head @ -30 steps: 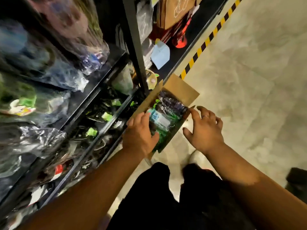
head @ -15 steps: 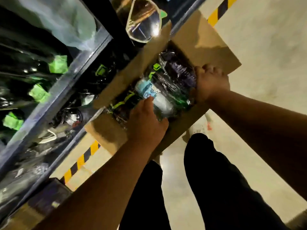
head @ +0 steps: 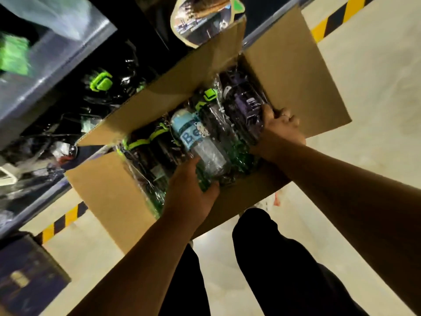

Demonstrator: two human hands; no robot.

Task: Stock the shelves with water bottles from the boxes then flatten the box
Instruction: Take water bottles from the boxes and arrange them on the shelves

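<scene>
Both hands are down in the cardboard box (head: pixel 289 71). The left hand (head: pixel 191 195) curls round the near ends of the plastic-wrapped bottles, its fingers over the base of the blue-labelled bottle (head: pixel 193 137). The right hand (head: pixel 282 128) clamps the box's right wall at the flap fold, thumb inside against the purple bottles (head: pixel 246 103).

A second ago the right hand hung open outside the box; it has since closed on the wall, and the view has dropped much closer. The left hand has kept its place on the bottles. I judge the person is steadying the box to pull a first bottle free; no stocking is done yet.

The box sits on the floor against the shelf (head: pixel 57 65), all four flaps open. It looks full: dark bottles with green straps (head: pixel 148 144) on the left, the blue-labelled one in the middle, purple ones right. The shelf holds more wrapped green-strapped bottles, blurred. Yellow-black floor tape (head: pixel 330 23) runs along the shelf base.
</scene>
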